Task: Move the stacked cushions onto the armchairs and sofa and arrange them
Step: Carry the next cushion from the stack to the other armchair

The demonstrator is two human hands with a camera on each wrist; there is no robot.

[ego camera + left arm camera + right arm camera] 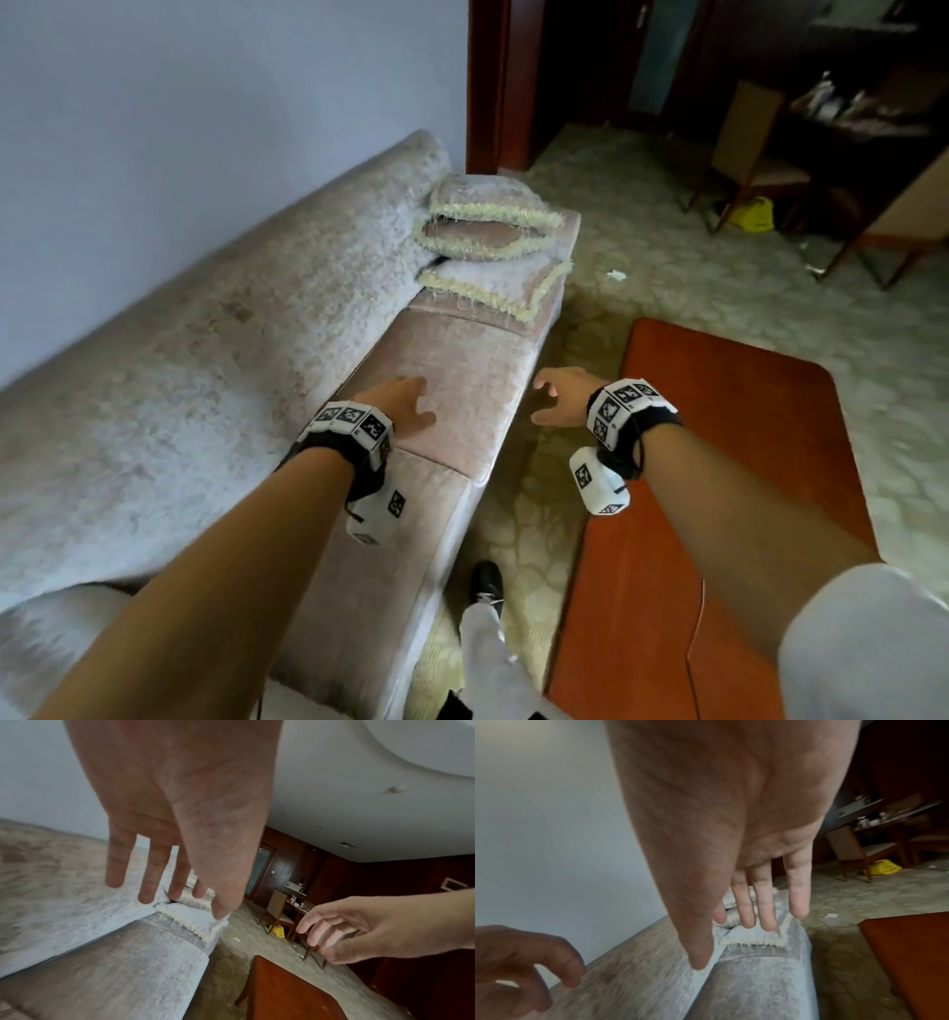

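Here both arms reach forward over the sofa (452, 370), and neither hand holds anything. The left hand (405, 406) hangs above the pink seat cushion with its fingers (154, 874) straight and spread, palm down. The right hand (560, 398) is out past the seat's front edge, over the patterned carpet (693, 288), its fingers loosely bent and empty; from its own wrist view they look nearly straight.

The stacked cushions (488, 241) lie at the far end of the sofa, well apart from both hands: 2 fringed ones piled at the back, and a 3rd fringed cushion (498, 288) flat on the seat just in front of them, its corner reaching the seat's edge. A red-brown wooden table (719, 462) stands to the right, beside the sofa, under the right forearm.
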